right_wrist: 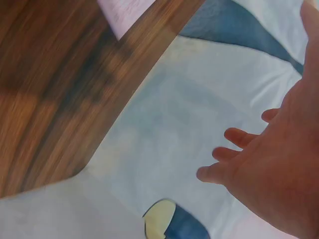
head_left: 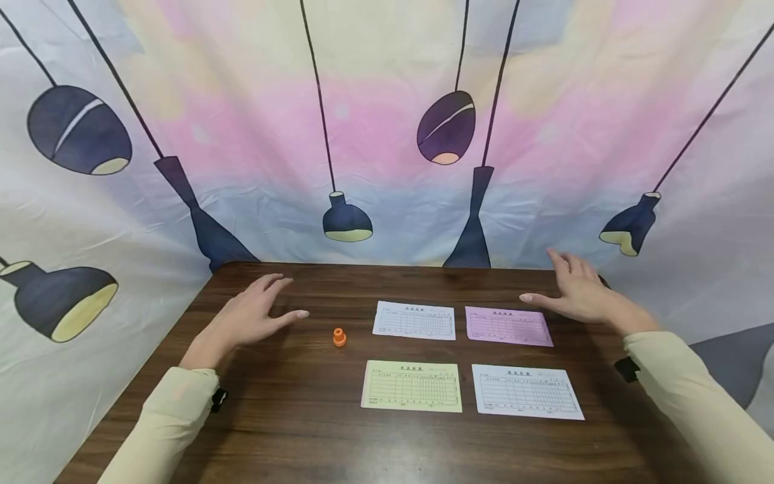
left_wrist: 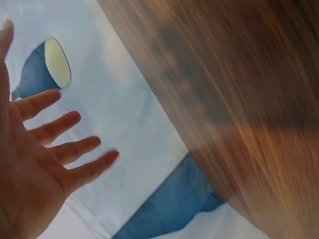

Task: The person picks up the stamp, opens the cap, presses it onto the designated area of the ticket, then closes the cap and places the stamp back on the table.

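Observation:
My left hand (head_left: 250,316) hovers above the left part of the table, fingers spread and holding nothing; its palm and fingers (left_wrist: 75,169) show in the left wrist view. Over the table's right side my right hand (head_left: 577,292) is raised, thumb apart from the fingers, also with nothing in it. Right of the left hand stands a small orange cone-shaped piece (head_left: 340,338). Four printed slips lie flat in two rows: a white slip (head_left: 414,320) and a pink slip (head_left: 508,326) behind, a yellow-green slip (head_left: 411,386) and another pale slip (head_left: 526,392) in front. The pink one is nearest my right hand.
The dark brown wooden table (head_left: 290,430) has its back edge against a hanging cloth (head_left: 387,134) printed with lamps. Dark bands circle both wrists. A grey shape (head_left: 734,366) shows beyond the table at the right.

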A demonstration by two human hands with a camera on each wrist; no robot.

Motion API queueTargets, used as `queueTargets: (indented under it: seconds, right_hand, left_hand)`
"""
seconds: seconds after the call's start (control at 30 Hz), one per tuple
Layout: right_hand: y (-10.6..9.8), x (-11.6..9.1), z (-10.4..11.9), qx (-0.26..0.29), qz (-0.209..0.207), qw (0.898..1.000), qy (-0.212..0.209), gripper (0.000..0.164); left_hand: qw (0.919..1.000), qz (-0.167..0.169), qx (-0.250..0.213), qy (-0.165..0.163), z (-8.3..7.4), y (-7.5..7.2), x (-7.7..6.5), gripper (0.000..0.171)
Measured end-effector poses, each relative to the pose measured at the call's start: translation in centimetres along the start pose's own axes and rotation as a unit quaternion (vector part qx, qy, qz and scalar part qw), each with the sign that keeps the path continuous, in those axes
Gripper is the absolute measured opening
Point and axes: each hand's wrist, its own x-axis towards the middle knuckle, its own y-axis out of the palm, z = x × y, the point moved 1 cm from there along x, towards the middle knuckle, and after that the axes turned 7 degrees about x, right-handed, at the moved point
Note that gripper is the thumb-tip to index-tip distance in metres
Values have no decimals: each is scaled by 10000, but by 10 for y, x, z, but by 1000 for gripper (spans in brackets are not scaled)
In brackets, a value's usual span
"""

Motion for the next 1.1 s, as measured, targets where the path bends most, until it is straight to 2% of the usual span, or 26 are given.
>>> queueTargets:
  seconds: [0.2, 0.33, 0.43, 0.63, 0.8, 0.9, 1.1]
  right_hand:
    - [6, -3, 18, 252, 117, 9994, -229, 122]
    - [11, -5, 30, 423, 218, 9978, -461, 112]
    - [14, -6, 40, 544, 191, 9960, -676, 105]
    - [23, -7, 56, 719, 139, 9926, -967, 91]
    - [32, -6, 65, 666, 19, 9890, -1323, 60]
    - [36, -6, 72, 614, -46, 9861, -1542, 46]
    - [43, -11, 90, 872, 135, 9816, -1691, 37]
  left_hand:
    - [9983, -188, -347, 435, -15, 7, 4, 69]
    - [9952, -254, -566, 754, -22, 16, 5, 49]
    - [9935, -278, -630, 907, -29, 20, 5, 41]
    - [9915, -248, -706, 1064, -44, 26, 5, 34]
    - [9913, -39, -773, 1067, -55, 33, 7, 33]
    - [9913, 78, -810, 1039, -61, 39, 9, 28]
    - [9896, 293, -904, 1078, -70, 47, 9, 26]
